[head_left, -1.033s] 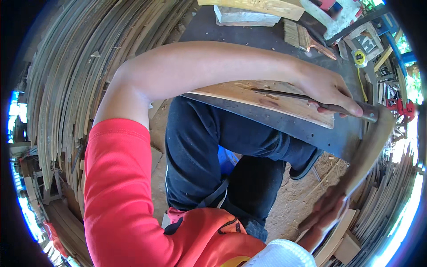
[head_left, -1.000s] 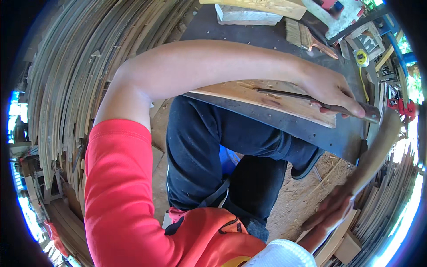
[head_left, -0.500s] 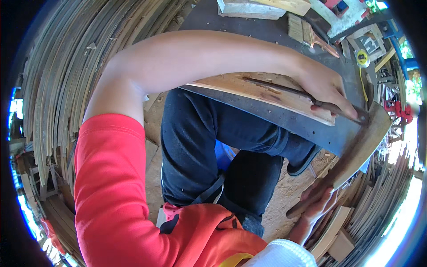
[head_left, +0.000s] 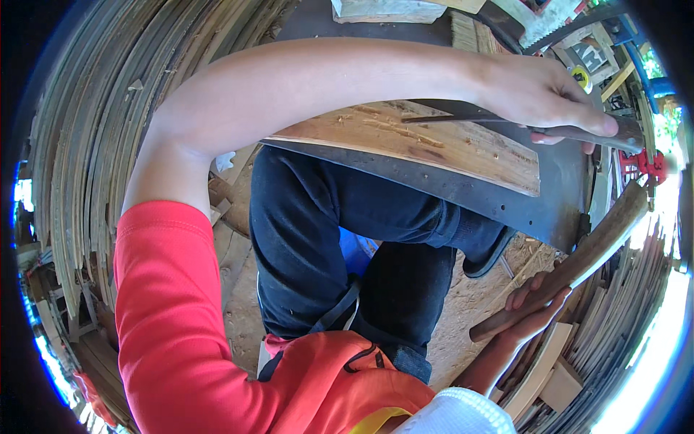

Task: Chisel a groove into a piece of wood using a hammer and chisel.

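My left hand (head_left: 553,98) is closed round the wooden handle of a chisel (head_left: 455,118), its arm reaching across from the left. The dark blade points left over a wooden board (head_left: 463,155) with rough gouged marks in its face. Whether the tip touches the wood I cannot tell. Lower right, my right hand (head_left: 535,311) grips the lower end of a long wooden mallet (head_left: 571,267), shaped like a club and tilted up to the right. The mallet's upper end stands apart from the chisel handle.
The board lies on a dark bench top (head_left: 557,199) above my legs. Behind my arm are a brush (head_left: 473,32), a saw (head_left: 571,29), a yellow tape measure (head_left: 582,77) and a pale block (head_left: 390,11). Stacked wood strips (head_left: 94,145) line the left; more lie at right.
The mallet has come away from the chisel handle's end, down and to the right. My left hand has moved away from me and rightward, turning the chisel nearly level across the view.
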{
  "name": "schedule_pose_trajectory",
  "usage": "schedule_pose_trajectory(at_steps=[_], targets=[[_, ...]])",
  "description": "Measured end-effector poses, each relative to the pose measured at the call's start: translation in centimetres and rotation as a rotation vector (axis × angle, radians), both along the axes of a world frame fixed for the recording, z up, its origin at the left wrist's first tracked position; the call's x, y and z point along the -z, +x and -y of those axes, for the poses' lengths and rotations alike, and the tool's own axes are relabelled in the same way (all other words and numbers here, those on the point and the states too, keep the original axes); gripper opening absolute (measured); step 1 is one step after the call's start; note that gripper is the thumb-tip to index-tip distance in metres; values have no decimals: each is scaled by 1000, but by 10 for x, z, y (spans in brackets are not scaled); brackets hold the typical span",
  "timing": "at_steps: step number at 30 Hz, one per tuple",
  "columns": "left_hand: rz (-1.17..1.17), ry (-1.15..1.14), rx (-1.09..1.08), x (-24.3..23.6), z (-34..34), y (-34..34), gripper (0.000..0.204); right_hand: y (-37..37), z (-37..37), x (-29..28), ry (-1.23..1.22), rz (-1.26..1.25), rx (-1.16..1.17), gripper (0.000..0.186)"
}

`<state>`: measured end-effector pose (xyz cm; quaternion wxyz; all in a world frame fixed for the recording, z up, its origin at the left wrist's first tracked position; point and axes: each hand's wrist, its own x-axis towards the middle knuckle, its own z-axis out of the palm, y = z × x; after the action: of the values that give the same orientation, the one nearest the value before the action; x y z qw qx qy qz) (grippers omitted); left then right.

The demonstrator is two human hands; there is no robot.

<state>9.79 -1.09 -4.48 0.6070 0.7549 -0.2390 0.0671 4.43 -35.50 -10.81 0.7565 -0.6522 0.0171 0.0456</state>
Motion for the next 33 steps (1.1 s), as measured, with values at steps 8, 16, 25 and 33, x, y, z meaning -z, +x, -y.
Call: schedule_pose_trajectory(at_steps=[8,16,25,33], targets=[[-141,115,35,3,4,-11,62,-3,-5,2,182,-10,16,60],[-49,111,-111,-18,4,4,59,-21,-8,14,-33,89,-194,37],[17,21,-89,-61,35,-20,57,-19,9,-18,42,144,-222,38],[102,-247,-447,-34,14,-31,69,-31,27,-23,13,117,-208,34]])
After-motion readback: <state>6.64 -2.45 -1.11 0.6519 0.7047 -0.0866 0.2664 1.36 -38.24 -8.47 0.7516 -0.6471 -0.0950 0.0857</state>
